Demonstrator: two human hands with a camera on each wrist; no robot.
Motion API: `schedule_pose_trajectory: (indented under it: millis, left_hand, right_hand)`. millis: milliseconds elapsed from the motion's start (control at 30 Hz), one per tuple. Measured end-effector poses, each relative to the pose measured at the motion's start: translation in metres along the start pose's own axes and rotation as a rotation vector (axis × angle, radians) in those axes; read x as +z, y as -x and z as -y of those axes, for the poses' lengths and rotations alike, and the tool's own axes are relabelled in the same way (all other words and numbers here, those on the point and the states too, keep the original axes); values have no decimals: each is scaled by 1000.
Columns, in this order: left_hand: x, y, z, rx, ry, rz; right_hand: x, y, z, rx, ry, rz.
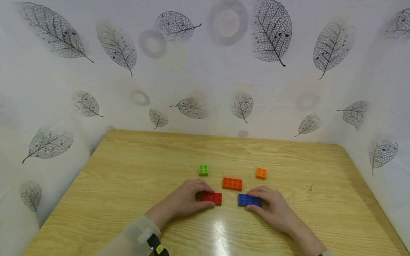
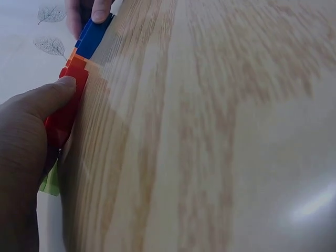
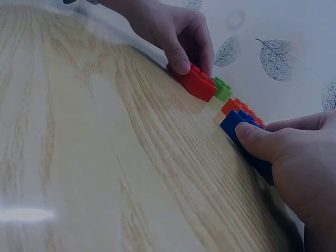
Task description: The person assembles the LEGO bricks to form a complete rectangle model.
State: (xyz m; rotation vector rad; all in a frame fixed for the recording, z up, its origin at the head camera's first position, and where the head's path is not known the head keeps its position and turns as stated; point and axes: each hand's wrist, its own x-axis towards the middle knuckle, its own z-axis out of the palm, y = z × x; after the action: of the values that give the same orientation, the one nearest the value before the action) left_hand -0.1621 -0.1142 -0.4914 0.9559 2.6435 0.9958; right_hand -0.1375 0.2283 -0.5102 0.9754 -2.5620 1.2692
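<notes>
A red toy brick lies on the table, and my left hand grips it between thumb and fingers. To its right my right hand holds a blue brick the same way. A gap separates the two bricks. Just behind them sits a long orange-red brick, touched by neither hand. In the left wrist view my left thumb presses the near side of the red brick. The right wrist view shows my right thumb against the side of the blue brick.
Farther back stand a small green brick on the left and a small orange brick on the right. The wooden table meets a white leaf-patterned curtain at its back and sides.
</notes>
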Motion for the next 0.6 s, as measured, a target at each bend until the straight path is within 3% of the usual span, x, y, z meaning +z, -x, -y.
schedule_pose_trajectory:
  millis: [400, 600]
  left_hand:
    - [7, -9, -1, 82, -38, -37]
    - [10, -10, -3, 79, -33, -43]
  right_hand:
    - [6, -5, 3, 11, -15, 23]
    - [8, -7, 6, 21, -9, 26]
